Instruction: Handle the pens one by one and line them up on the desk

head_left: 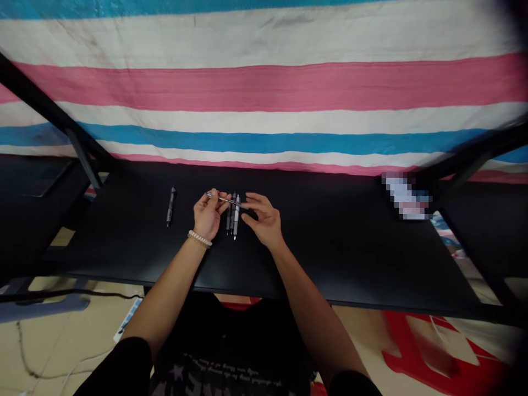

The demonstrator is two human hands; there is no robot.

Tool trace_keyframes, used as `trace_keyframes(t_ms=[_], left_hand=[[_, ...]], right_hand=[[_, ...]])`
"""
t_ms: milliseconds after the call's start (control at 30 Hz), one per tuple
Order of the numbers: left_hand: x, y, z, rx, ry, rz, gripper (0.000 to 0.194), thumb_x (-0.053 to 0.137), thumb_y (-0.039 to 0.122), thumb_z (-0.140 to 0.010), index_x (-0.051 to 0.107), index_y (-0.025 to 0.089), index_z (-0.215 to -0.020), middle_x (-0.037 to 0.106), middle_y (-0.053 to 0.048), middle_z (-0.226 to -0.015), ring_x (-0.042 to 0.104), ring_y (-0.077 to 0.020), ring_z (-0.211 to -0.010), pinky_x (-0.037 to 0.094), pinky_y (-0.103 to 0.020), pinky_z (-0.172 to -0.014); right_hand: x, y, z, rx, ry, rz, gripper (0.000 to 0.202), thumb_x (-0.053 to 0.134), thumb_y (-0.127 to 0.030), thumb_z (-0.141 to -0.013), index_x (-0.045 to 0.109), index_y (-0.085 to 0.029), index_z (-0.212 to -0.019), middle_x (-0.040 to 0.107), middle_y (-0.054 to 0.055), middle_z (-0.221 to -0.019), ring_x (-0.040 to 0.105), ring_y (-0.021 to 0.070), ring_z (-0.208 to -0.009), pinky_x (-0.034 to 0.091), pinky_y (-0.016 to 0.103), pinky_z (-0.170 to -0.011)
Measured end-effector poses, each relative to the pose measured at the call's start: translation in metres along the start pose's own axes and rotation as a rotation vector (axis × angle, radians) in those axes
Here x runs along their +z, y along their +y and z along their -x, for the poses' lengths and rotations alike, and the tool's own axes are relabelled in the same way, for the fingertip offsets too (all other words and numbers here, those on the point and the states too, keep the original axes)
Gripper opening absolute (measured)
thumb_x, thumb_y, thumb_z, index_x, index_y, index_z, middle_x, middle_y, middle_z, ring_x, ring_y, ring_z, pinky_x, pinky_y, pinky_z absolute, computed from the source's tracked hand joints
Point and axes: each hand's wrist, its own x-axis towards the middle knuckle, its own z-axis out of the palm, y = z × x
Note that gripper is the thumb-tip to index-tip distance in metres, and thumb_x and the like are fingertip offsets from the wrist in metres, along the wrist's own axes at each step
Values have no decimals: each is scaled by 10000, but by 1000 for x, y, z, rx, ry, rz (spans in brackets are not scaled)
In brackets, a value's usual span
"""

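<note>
My left hand [207, 218], with a beaded bracelet [200, 238] at its wrist, pinches a slim pen [226, 199] between thumb and fingers. The pen lies nearly level and points to the right. My right hand [265, 220] is by its far end, thumb and fingers apart; whether a fingertip touches the pen I cannot tell. Beneath the held pen, a white-and-grey pen [236, 223] and dark pens [229, 221] lie side by side on the black table [330, 236], their upper ends partly covered. Apart from them, left of my left hand, lies another dark pen [170, 207].
A blurred-out item [406, 197] is at the table's right end. Black frame bars [78, 148] rise at both sides. Behind the table hangs a striped sheet [264, 88]. A red plastic stool [437, 346] and a power strip [131, 314] are below.
</note>
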Motion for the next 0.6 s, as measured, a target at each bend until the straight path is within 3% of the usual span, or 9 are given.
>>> trace_keyframes(t_ms=[133, 233, 300, 367, 500, 600], left_hand=[[0, -1, 0, 0, -28, 8, 332, 877, 377, -738, 655, 158, -853, 733, -27, -827, 748, -168, -834, 578, -294, -805], [1, -2, 1, 1, -18, 5, 325, 878, 369, -737, 649, 166, -847, 730, -19, -817, 747, -166, -832, 578, -294, -803], [2, -2, 1, -2, -15, -9, 306, 864, 365, -757, 646, 170, -846, 729, -17, -816, 745, -161, -826, 577, -296, -811], [2, -2, 0, -5, -12, -19, 294, 854, 364, -770, 644, 170, -843, 730, -18, -812, 744, -159, -813, 577, -300, -813], [-1, 2, -5, 24, 89, 12, 262, 832, 344, -799, 640, 167, -819, 734, -19, -810, 748, -153, -817, 575, -288, -816], [-2, 3, -7, 30, 141, 27, 249, 814, 336, -820, 633, 167, -804, 735, -18, -812, 746, -142, -818, 571, -274, -815]], right_hand=[[-1, -2, -1, 68, 18, -11, 216, 794, -442, -788, 774, -249, -883, 716, 59, -955, 711, 193, -862, 630, 403, -811], [1, -1, -1, 1, 12, 0, 279, 850, -428, -722, 772, -266, -935, 703, 64, -1123, 705, 205, -983, 618, 398, -873], [2, 0, 0, 58, -5, 3, 327, 793, -466, -782, 760, -258, -1032, 729, 59, -1015, 714, 179, -829, 632, 364, -744], [3, 0, 1, 83, 3, 40, 291, 730, -476, -841, 769, -231, -994, 734, 44, -861, 682, 152, -669, 612, 331, -632], [1, -3, 1, -27, 116, 139, 145, 776, -371, -803, 782, -240, -865, 754, 46, -934, 716, 176, -819, 611, 328, -721], [0, -4, 1, -12, 138, 141, 142, 777, -349, -793, 777, -236, -879, 764, 41, -927, 730, 182, -856, 620, 341, -780]])
